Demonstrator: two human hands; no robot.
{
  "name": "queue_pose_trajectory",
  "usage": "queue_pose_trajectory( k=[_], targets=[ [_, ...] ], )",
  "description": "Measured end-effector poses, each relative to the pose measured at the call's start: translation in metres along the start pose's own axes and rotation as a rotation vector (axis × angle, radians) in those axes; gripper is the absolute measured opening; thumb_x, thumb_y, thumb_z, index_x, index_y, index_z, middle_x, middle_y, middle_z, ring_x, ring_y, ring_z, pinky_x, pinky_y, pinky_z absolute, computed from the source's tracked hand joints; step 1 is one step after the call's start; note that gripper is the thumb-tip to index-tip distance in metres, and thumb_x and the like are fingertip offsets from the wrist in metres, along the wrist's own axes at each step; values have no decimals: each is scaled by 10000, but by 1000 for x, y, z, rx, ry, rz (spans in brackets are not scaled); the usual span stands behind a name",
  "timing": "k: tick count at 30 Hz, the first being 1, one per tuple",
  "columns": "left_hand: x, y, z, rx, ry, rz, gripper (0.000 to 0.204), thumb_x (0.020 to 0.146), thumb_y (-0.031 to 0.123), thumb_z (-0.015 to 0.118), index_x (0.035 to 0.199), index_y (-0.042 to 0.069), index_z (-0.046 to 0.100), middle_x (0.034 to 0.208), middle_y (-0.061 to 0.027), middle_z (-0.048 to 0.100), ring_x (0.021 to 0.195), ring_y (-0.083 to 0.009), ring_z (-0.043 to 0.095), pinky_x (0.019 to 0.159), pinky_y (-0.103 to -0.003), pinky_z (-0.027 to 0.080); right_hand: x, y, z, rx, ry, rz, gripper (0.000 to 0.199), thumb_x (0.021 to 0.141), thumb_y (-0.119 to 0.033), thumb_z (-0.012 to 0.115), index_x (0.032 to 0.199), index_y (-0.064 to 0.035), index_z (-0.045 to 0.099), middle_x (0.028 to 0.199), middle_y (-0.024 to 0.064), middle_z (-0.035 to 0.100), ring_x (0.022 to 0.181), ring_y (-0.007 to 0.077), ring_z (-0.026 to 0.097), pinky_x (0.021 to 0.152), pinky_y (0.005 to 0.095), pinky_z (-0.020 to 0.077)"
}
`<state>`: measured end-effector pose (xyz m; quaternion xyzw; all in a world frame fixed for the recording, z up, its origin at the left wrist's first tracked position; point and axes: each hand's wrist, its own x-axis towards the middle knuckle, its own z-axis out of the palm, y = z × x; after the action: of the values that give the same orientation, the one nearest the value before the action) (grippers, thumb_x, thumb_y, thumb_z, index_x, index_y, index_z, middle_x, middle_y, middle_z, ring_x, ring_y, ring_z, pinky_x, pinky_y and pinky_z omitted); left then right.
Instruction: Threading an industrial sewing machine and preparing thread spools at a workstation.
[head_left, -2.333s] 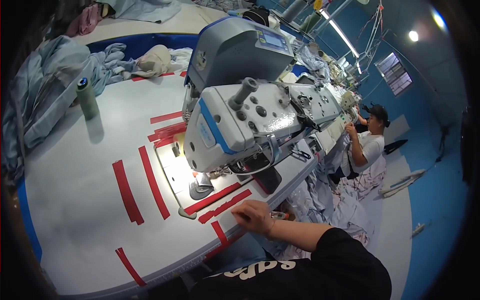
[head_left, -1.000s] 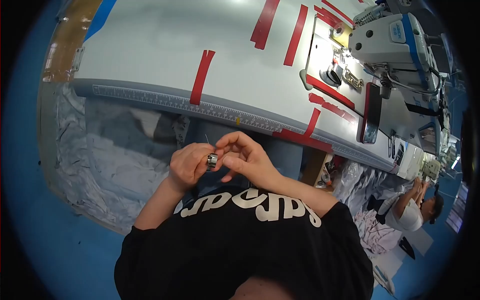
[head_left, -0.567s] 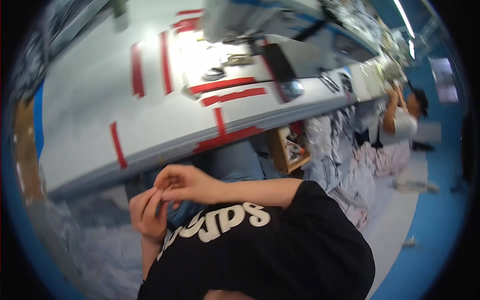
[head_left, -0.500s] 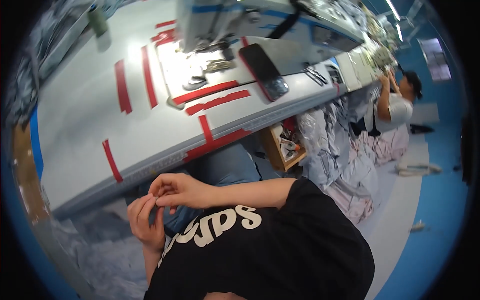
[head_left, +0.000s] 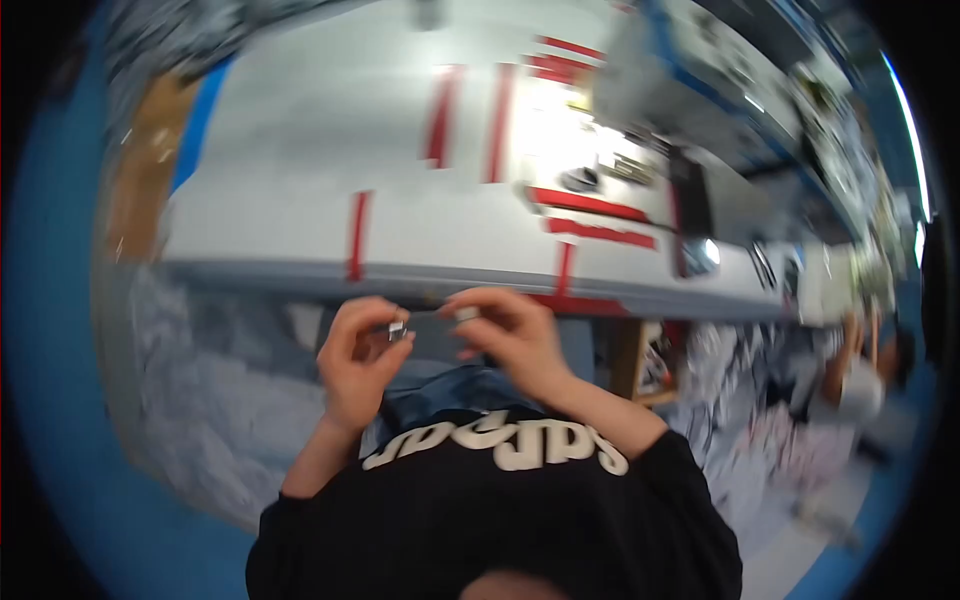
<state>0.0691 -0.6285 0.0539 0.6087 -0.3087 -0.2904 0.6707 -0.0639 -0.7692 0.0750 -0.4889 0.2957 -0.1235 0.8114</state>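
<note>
My left hand (head_left: 360,355) is closed, pinching a small shiny silver bobbin case (head_left: 397,329) between thumb and fingertips. Across a narrow gap, my right hand (head_left: 515,335) pinches a small pale piece (head_left: 467,314), bobbin-like but blurred. Both hands are in front of my body, just below the table's near edge. Beyond them on the white table (head_left: 290,200) stands a sewing machine (head_left: 690,75), with a bright light over its needle area and metal plate.
Red tape strips (head_left: 590,203) mark the tabletop. A dark phone (head_left: 690,205) and scissors (head_left: 764,266) lie to the right. Below the table are a wooden drawer (head_left: 655,365) and heaped grey cloth (head_left: 720,365). At far right sits another person (head_left: 860,385).
My hands were together at the lower left; now they are apart, each with a small piece showing. The view has turned, so the table lies level and the machine appears further right.
</note>
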Motion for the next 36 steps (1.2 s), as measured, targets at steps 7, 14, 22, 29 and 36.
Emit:
queue_pose_trajectory(
  k=[7,14,22,29,36],
  targets=[
    [-41,-58,-117,-1057,744,-277,231,867,124,495,1089,58,503,1024,-51,521,866,-163,529,634,-236,444,2,-11,-26,-66,232,-278,215,869,-44,519,1083,-43,539,1025,69,564,785,80,545,618,193,491],
    [-10,-113,-167,-924,783,-387,131,876,143,486,973,71,537,896,-25,534,760,-145,501,556,-238,400,25,8,25,-195,-87,-165,238,855,-82,574,1081,-15,537,1007,111,584,762,117,562,648,238,522],
    [11,-103,-162,-876,860,-362,141,934,211,455,948,91,528,843,-7,515,712,-115,466,529,-234,350,43,25,65,-277,-181,-115,273,842,-145,624,1068,-12,551,999,114,591,760,117,572,653,241,525],
    [-80,-93,-158,-807,895,-212,276,975,328,365,971,83,491,807,-12,492,679,-89,434,524,-221,341,53,33,68,-378,-185,-119,274,844,-132,621,1077,-6,551,1003,117,596,770,117,576,657,245,526],
    [-124,-84,-164,-690,1091,-295,262,978,285,357,997,63,495,833,-6,475,669,-82,413,545,-221,336,63,52,94,-576,-428,-151,263,841,-67,611,1081,15,544,1056,116,552,813,122,576,698,247,518]
  ],
)
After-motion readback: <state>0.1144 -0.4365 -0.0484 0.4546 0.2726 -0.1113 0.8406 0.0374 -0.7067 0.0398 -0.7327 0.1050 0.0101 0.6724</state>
